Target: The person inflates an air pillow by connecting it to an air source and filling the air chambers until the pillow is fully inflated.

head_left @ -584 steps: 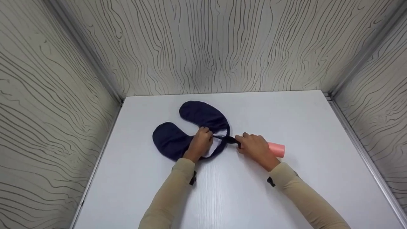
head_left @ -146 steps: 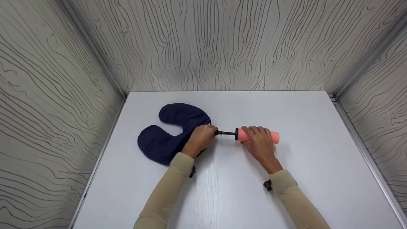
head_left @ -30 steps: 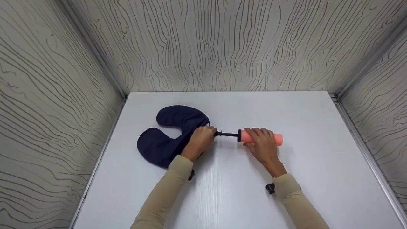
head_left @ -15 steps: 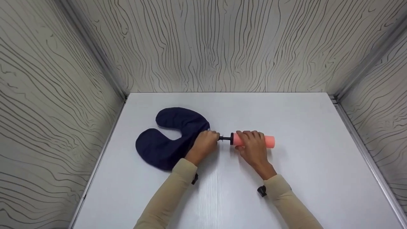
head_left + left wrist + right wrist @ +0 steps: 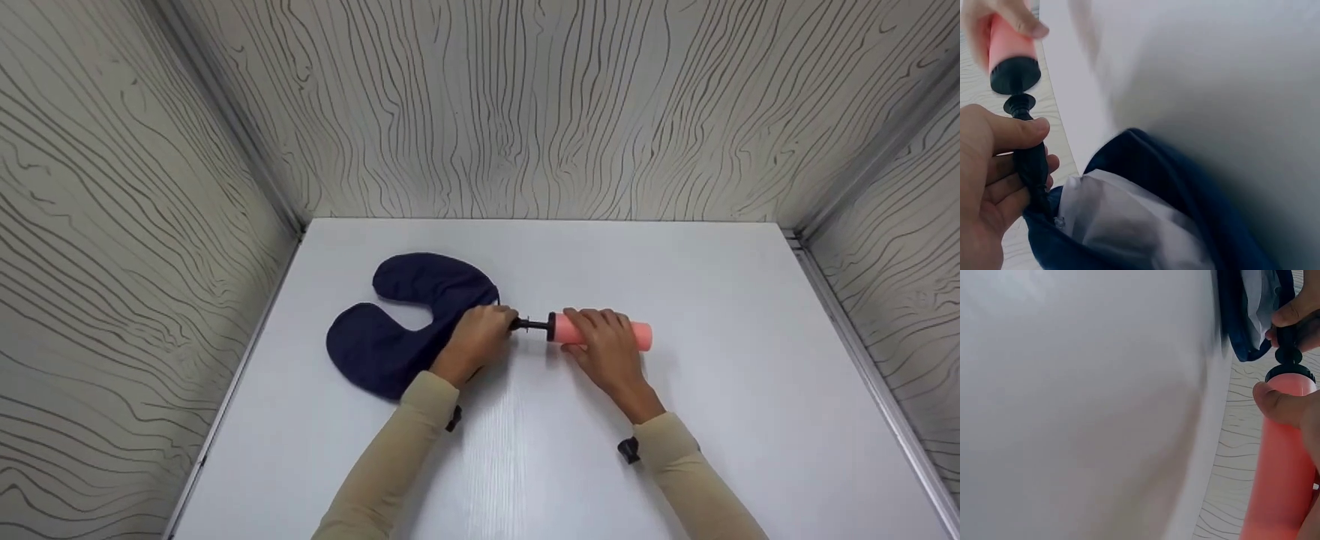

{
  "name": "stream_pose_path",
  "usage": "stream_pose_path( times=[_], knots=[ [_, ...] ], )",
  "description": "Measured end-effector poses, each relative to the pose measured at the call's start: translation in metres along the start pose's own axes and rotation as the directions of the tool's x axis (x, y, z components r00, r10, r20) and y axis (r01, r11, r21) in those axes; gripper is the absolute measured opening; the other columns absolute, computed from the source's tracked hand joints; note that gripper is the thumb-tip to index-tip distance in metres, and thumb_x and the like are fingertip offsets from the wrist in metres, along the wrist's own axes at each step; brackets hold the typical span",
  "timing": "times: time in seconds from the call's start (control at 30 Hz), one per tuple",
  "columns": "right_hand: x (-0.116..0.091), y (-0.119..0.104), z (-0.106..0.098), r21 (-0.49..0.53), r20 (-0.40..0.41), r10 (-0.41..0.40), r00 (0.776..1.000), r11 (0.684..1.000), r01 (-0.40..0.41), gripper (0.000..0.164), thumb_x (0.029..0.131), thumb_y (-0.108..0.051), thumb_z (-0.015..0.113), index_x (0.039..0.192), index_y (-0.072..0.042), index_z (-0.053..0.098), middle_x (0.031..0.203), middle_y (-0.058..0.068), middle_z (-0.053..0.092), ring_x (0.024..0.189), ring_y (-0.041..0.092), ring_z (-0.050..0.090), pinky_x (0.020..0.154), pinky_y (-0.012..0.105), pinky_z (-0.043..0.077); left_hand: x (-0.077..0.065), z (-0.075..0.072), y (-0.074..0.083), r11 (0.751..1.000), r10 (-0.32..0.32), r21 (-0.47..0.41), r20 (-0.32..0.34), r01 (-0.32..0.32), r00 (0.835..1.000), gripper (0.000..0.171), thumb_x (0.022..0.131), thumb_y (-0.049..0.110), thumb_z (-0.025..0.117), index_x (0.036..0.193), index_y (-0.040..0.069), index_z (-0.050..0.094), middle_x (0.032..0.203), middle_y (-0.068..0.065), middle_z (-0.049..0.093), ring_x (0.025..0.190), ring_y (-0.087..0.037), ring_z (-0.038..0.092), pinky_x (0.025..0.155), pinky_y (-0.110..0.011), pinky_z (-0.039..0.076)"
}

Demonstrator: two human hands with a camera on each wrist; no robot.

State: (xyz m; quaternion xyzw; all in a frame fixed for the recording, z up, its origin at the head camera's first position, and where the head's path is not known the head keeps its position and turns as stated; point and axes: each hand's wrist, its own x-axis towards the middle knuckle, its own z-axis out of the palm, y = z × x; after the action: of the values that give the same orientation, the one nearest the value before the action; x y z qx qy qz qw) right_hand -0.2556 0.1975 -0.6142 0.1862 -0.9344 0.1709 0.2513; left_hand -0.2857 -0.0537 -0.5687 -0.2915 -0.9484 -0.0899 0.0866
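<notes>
A navy U-shaped neck pillow (image 5: 382, 352) lies on the table, wrinkled, its two lobes toward the left. In the left wrist view its edge gapes and a white inner bladder (image 5: 1123, 208) shows. My left hand (image 5: 480, 334) grips the black end piece (image 5: 1030, 163) of a hand pump at this opening; the joint with the bladder is mostly hidden. Around the pump's pink barrel (image 5: 641, 336) curl the fingers of my right hand (image 5: 609, 349). A short stretch of black rod (image 5: 537, 325) shows between barrel and left hand. The right wrist view shows the barrel (image 5: 1280, 461) close up.
The white table (image 5: 720, 277) carries the pillow and pump. Wood-grain panels (image 5: 525, 112) enclose it at the back and both sides, with grey metal strips (image 5: 225, 127) along the corners. Small black devices (image 5: 628, 450) sit at the wrists.
Since one second ago the barrel has moved left toward my left hand, shortening the visible rod. Much earlier, my right hand held a black part by the pillow's opening, with the barrel beneath it.
</notes>
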Motion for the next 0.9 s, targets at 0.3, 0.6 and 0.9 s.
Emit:
stream_pose_path(
  times=[0.3, 0.6, 0.9],
  knots=[
    [-0.017, 0.037, -0.016, 0.013, -0.009, 0.067, 0.998, 0.998, -0.067, 0.069, 0.073, -0.018, 0.1, 0.136, -0.016, 0.072, 0.123, 0.014, 0.076, 0.113, 0.038, 0.067, 0.105, 0.058, 0.051, -0.007, 0.0, -0.017, 1.0, 0.008, 0.018, -0.014, -0.008, 1.0, 0.005, 0.095, 0.009, 0.075, 0.099, 0.006, 0.075, 0.093, -0.007, 0.077, 0.084, -0.027, 0.077, 0.073, -0.041, 0.063],
    [-0.007, 0.008, 0.002, 0.031, -0.018, 0.026, 1.0, 0.999, -0.025, 0.066, 0.074, -0.021, 0.099, 0.134, -0.012, 0.073, 0.12, 0.014, 0.077, 0.11, 0.038, 0.067, 0.101, 0.057, 0.052, -0.003, 0.011, -0.002, 0.986, 0.077, 0.152, -0.061, -0.067, 0.995, 0.005, 0.092, 0.003, 0.073, 0.095, 0.005, 0.076, 0.089, -0.007, 0.076, 0.081, -0.023, 0.075, 0.07, -0.033, 0.062],
    [0.001, -0.02, 0.017, -0.001, -0.076, -0.022, 0.997, 1.0, 0.022, 0.069, 0.071, -0.023, 0.101, 0.132, -0.011, 0.072, 0.116, 0.014, 0.076, 0.104, 0.037, 0.068, 0.095, 0.055, 0.053, 0.003, 0.012, 0.016, 0.981, 0.044, 0.191, -0.054, -0.033, 0.998, 0.006, 0.09, 0.005, 0.074, 0.095, 0.008, 0.075, 0.091, -0.005, 0.076, 0.083, -0.02, 0.074, 0.07, -0.033, 0.062]
  ],
)
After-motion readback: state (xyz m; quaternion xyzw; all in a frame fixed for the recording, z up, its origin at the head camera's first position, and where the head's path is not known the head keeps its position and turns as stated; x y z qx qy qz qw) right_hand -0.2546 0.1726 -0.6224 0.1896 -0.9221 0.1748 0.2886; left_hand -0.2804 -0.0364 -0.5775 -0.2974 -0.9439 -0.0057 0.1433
